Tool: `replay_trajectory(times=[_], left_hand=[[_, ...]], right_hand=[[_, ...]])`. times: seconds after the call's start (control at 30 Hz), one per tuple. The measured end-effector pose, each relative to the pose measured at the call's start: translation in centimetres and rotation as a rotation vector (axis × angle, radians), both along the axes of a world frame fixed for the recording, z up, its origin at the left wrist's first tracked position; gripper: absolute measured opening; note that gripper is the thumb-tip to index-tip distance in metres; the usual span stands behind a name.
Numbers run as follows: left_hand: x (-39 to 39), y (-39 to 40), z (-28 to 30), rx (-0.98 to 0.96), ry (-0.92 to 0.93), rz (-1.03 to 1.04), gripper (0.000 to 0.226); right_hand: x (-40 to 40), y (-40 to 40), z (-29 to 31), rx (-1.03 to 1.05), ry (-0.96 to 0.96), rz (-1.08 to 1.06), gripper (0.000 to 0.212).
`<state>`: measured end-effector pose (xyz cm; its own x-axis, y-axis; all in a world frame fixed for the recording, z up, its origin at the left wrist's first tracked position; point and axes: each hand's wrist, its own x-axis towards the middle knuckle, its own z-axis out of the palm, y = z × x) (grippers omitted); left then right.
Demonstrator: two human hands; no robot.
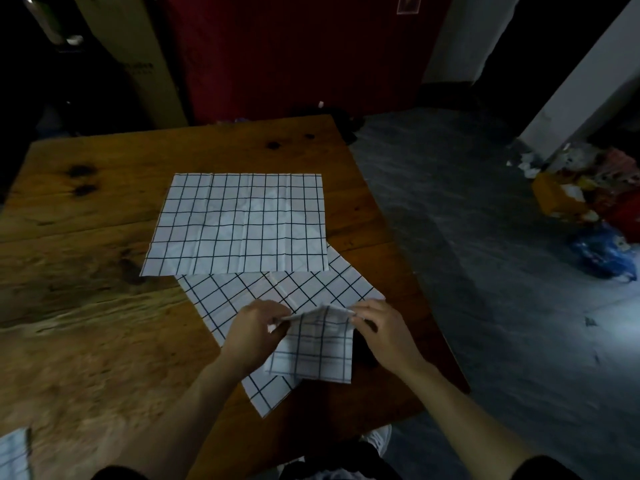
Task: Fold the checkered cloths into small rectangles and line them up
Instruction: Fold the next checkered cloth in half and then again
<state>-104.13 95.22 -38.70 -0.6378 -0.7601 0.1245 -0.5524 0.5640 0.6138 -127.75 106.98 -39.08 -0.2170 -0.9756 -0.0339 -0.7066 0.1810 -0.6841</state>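
White checkered cloth mid-fold between two hands over a wooden surface (86, 306).

Left hand (254, 336) and right hand (384, 332) each pinch an upper corner of the folded cloth (317, 348); each grip is closed on fabric. Beneath the hands lies an angled open cloth (225, 299); beyond them, a flat cloth (239, 223). Judged best practice: match corners, keep edges taut, then press the crease flat before releasing.
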Motion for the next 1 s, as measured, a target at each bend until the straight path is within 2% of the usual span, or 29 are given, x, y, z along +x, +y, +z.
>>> replay_trajectory(times=[0.1, 0.23, 0.3, 0.4, 0.6, 0.7, 0.8, 1.0], left_hand=[[1.1, 0.5, -1.5, -0.056, -0.016, -0.061, 0.021], [2.6, 0.4, -3.4, -0.048, -0.212, -0.136, 0.023], [3.1, 0.6, -3.9, -0.043, -0.303, -0.178, 0.031], [3.4, 0.9, -4.7, -0.062, -0.363, -0.204, 0.040], [2.2, 0.6, -4.9, -0.084, -0.216, -0.134, 0.018], [1.2, 0.2, -3.7, -0.061, -0.126, -0.066, 0.010], [0.6, -0.4, -2.8, 0.038, -0.058, 0.005, 0.016], [0.2, -1.5, -2.0, 0.367, 0.159, 0.139, 0.031]], right_hand=[[0.1, 1.0, -0.8, 0.025, 0.079, 0.101, 0.033], [0.0, 2.4, -2.3, 0.162, 0.076, 0.182, 0.048], [0.1, 3.0, -2.6, 0.216, 0.078, 0.195, 0.055], [0.3, 3.4, -3.2, 0.236, 0.094, 0.191, 0.061], [1.1, 2.0, -3.4, 0.138, 0.105, 0.066, 0.062], [1.0, 0.5, -3.5, 0.122, -0.021, -0.054, 0.060], [0.6, -1.0, -3.4, 0.173, -0.103, -0.107, 0.053], [0.7, -2.9, -3.5, 0.268, -0.141, -0.077, 0.032]])
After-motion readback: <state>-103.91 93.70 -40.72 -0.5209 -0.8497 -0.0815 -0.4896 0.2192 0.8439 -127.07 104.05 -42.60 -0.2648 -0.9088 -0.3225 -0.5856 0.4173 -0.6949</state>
